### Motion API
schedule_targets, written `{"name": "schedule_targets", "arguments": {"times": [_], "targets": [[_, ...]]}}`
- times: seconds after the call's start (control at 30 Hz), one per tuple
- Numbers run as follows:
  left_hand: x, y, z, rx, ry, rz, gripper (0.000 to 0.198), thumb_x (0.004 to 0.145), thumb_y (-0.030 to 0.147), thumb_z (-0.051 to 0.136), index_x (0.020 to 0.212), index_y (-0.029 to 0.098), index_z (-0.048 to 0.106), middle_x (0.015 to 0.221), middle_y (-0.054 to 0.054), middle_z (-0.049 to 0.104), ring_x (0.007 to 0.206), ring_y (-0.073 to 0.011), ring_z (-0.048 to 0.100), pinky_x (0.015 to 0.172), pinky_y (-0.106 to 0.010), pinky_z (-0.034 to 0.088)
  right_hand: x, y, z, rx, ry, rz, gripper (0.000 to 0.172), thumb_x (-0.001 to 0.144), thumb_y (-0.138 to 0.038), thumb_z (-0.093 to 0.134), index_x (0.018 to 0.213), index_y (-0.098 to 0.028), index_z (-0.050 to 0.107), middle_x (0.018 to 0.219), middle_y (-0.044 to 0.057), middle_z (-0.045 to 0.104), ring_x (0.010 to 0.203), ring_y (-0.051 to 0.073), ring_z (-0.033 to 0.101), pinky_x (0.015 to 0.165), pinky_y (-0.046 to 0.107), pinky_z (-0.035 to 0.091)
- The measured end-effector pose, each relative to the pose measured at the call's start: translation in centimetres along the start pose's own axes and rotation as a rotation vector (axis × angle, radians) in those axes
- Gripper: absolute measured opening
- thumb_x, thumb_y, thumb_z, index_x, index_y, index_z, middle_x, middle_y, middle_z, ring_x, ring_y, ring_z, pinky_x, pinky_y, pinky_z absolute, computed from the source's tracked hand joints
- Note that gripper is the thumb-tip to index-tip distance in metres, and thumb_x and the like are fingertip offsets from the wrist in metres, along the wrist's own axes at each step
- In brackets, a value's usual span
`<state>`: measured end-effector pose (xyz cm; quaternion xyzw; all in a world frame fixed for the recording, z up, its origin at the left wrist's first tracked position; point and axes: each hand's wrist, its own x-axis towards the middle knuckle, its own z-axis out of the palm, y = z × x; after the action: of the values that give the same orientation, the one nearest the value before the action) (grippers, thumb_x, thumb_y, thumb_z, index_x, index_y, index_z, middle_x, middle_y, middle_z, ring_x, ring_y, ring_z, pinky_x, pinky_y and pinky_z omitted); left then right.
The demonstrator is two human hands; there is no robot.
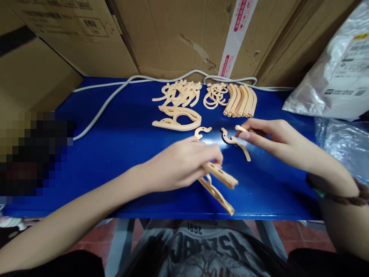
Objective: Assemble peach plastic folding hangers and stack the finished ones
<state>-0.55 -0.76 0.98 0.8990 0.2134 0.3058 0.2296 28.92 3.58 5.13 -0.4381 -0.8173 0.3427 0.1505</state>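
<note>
My left hand (184, 163) is closed around a beige folding hanger (220, 175), whose two slotted arms stick out to the lower right. In the fingertips of my right hand (269, 134) is a small beige piece (240, 128), mostly covered by the fingers. Close by on the table lies a hook-shaped part (227, 137) with a curved strip (245, 151) running from it toward the right. Just beyond my left hand rests another hook part (201, 132), partly hidden by that hand. A folding hanger (177, 125) lies farther back.
Along the back of the blue table (121, 154) sit a pile of hook parts (181, 93), several ring-like parts (213, 96) and a row of curved arms (240, 100). A white cable (108, 102) crosses behind. Cardboard boxes (173, 38) and a plastic bag (331, 77) border the workspace.
</note>
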Motion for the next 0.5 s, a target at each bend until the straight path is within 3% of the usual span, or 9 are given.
{"name": "schedule_targets", "arguments": {"times": [0.1, 0.27, 0.5], "targets": [[0.0, 0.5, 1.6, 0.275, -0.026, 0.177, 0.029, 0.123, 0.015, 0.042, 0.111, 0.018, 0.068, 0.091, -0.002, 0.076, 0.077, -0.0175, 0.062, 0.076, -0.032, 0.049, -0.2, -0.1, 0.2, 0.06, -0.02, -0.013, 0.054, 0.104, -0.075, 0.07, 0.095, -0.022, 0.073, 0.07, -0.002, 0.065, 0.062, 0.015, 0.054, 0.06, 0.03, 0.039], [0.1, 0.4, 2.1, 0.408, -0.01, 0.224, 0.053, 0.128, 0.044, 0.031, 0.111, 0.014, 0.07, 0.094, -0.008, 0.074, 0.082, -0.0237, 0.063, 0.078, -0.036, 0.051, -0.2, 0.0, 0.8, 0.052, -0.057, -0.027, 0.055, 0.104, -0.076, 0.069, 0.099, -0.021, 0.072, 0.071, -0.002, 0.069, 0.065, 0.016, 0.06, 0.064, 0.031, 0.042], [-0.3, -0.9, 1.8, 0.439, 0.18, 0.158, 0.037, 0.124, 0.022, 0.04, 0.108, 0.012, 0.071, 0.099, -0.011, 0.072, 0.093, -0.0249, 0.061, 0.09, -0.036, 0.053, 0.2, 0.2, 1.3, -0.017, -0.066, 0.016, 0.059, 0.109, -0.08, 0.054, 0.095, -0.024, 0.068, 0.074, -0.002, 0.065, 0.064, 0.016, 0.057, 0.062, 0.031, 0.042]]}}
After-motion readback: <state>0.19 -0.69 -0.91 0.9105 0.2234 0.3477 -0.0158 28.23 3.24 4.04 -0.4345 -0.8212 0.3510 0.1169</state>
